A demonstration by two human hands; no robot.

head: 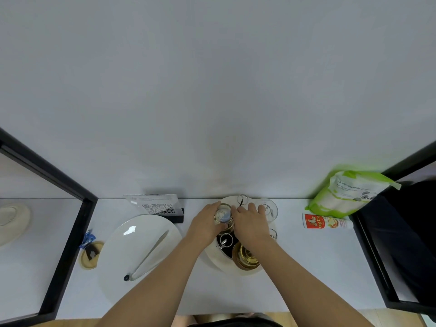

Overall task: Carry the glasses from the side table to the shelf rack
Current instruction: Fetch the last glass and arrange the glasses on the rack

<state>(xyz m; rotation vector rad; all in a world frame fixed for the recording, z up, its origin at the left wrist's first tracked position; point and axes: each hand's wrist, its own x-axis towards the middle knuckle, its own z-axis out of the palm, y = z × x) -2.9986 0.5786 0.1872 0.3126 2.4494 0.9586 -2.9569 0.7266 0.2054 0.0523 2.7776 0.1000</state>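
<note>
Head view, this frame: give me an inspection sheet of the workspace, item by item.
Surface: white table against a pale wall.
Job's things: clear glass and second glass on a round rack tray; gold cup at its near side.
Clutter: white plate holding tongs, QR sign, green pouch, red tube.
Hands: left hand grips the clear glass; right hand reaches to the second glass, fingers partly hidden.
Cables: nothing seen.
Surroundings: black frames on both sides.
</note>
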